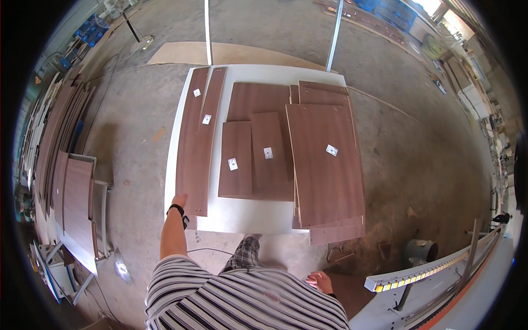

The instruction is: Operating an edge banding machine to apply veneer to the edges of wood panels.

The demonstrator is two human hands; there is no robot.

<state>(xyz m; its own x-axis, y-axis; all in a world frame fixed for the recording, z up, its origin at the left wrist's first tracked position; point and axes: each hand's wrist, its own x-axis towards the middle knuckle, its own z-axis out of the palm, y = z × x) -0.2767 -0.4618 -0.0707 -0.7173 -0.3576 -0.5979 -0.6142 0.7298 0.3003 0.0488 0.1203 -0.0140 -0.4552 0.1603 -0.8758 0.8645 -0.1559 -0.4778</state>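
My left hand [180, 201] is at the near left edge of a long brown wood-grain board [192, 170], its fingers closed over that edge; their tips are hard to make out. A second narrow long board [213, 99] overlaps it, and both carry white labels. Beside my body, my right hand [320, 281] hangs with loosely bent fingers and nothing visible in it. Right of the long boards lie smaller brown panels [236, 143] and a stack of larger panels [324, 181], roughly squared up. All rest on a white tabletop [247, 217].
A cart with brown panels [77, 192] stands on the left, near long boards [60, 121] stacked by the wall. On the lower right is a machine with a yellow-marked rail [423, 272]. Two upright metal posts [208, 33] rise at the table's far side. A cable crosses the floor near my legs.
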